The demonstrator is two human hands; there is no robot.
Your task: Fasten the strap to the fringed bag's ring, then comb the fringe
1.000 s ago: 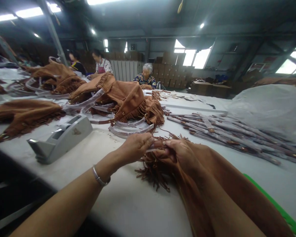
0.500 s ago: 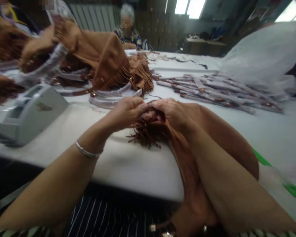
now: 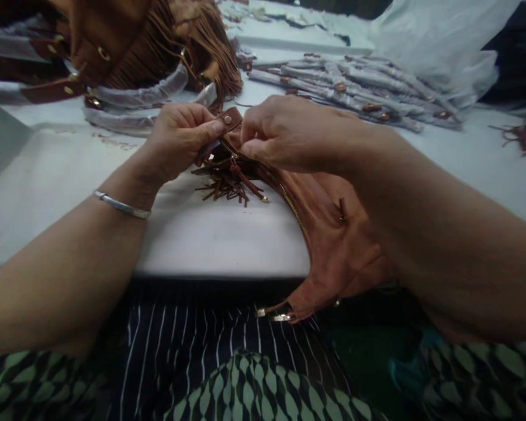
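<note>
A tan suede fringed bag (image 3: pixel 333 245) hangs from my hands over the white table's front edge (image 3: pixel 219 273), its open zipper (image 3: pixel 291 206) running along the top. My left hand (image 3: pixel 179 140) pinches a dark brown leather tab (image 3: pixel 225 121) with a metal stud between thumb and fingers. My right hand (image 3: pixel 284 134) grips the bag's top edge just beside that tab. Dark brown suede fringe (image 3: pixel 228 184) lies in a tangle on the table below my hands. Metal fittings (image 3: pixel 280 316) show on the bag's lower end.
Finished fringed bags with plastic-wrapped handles (image 3: pixel 114 58) lie at the top left. A pile of wrapped straps with studs (image 3: pixel 350 88) lies at the top right, beside a white plastic sheet (image 3: pixel 438 41). Striped and patterned clothing (image 3: pixel 232 356) shows below the table edge.
The view has tilted down and in closer. My hands have drawn apart slightly, showing the leather tab in my left hand, and the bag now hangs further over the table edge.
</note>
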